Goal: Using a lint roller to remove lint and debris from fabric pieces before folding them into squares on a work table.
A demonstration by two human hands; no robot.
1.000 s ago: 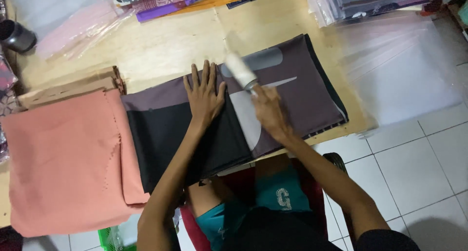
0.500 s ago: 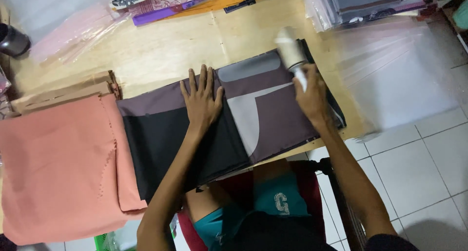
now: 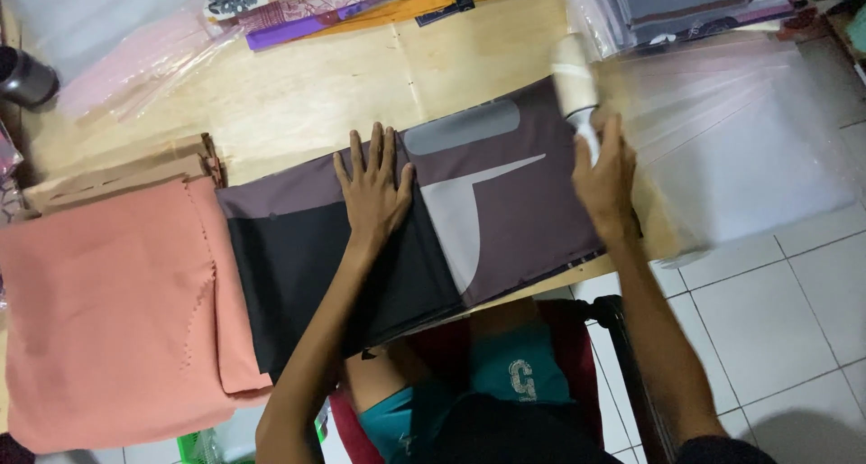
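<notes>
Lint roller (image 3: pixel 575 74) stood at the folded dark cloth's (image 3: pixel 505 202) far right edge, long axis pointing away; right hand (image 3: pixel 606 171) clasped its handle. Left hand (image 3: pixel 374 193), fingers spread, pressed cloth's middle.

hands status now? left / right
Left hand: open, flat on the dark folded fabric.
Right hand: closed on the lint roller.

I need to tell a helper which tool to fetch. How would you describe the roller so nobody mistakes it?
On the pale wooden table, find the folded dark purple-and-black cloth. At its far right edge, the right hand grips a white-handled lint roller: the only pale cylinder among flat fabrics.
</notes>
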